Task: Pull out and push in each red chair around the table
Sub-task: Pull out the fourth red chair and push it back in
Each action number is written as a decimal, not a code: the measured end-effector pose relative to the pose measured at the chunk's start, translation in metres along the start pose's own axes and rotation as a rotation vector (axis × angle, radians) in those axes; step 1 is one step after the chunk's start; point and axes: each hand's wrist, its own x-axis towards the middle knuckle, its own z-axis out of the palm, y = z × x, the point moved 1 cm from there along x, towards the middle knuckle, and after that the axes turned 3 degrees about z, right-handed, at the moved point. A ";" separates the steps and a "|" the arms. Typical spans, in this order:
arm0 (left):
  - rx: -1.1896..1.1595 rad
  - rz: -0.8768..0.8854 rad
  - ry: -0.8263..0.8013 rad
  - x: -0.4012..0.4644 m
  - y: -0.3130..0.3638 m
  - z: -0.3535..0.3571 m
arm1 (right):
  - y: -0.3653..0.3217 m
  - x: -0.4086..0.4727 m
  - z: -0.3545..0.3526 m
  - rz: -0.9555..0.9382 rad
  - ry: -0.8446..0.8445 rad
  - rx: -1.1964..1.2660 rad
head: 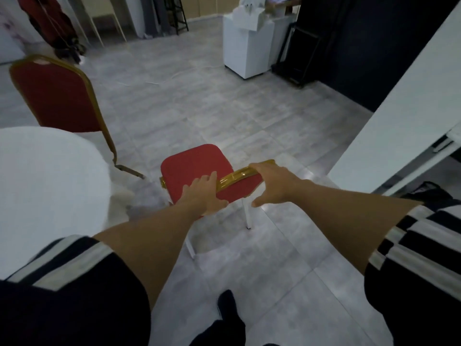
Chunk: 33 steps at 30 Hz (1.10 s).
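A red chair [194, 166] with a gold frame stands on the floor in front of me, its seat facing away, clear of the white-clothed round table [45, 176] at the left. My left hand [203, 194] lies on the gold top rail of its backrest, with the thumb round the red back. My right hand [272, 182] rests on the right end of the same rail, thumb spread below it. A second red chair [57, 96] stands beyond the table at the upper left, its back toward me.
A white cabinet [247, 46] stands at the far middle with a black rack [299, 53] beside it. A white panel or table edge [399, 116] runs along the right. My dark shoe [227, 305] is on the grey tiled floor below the chair.
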 end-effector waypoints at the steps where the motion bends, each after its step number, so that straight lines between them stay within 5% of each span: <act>1: 0.007 0.013 -0.035 0.004 -0.001 0.003 | 0.001 0.008 0.001 0.003 -0.022 -0.042; 12: -0.276 -0.033 -0.285 0.069 -0.042 0.008 | -0.003 0.133 0.017 -0.185 -0.128 -0.319; 33: -0.416 -0.375 -0.154 0.099 0.039 0.019 | 0.063 0.197 -0.022 -0.610 -0.335 -0.475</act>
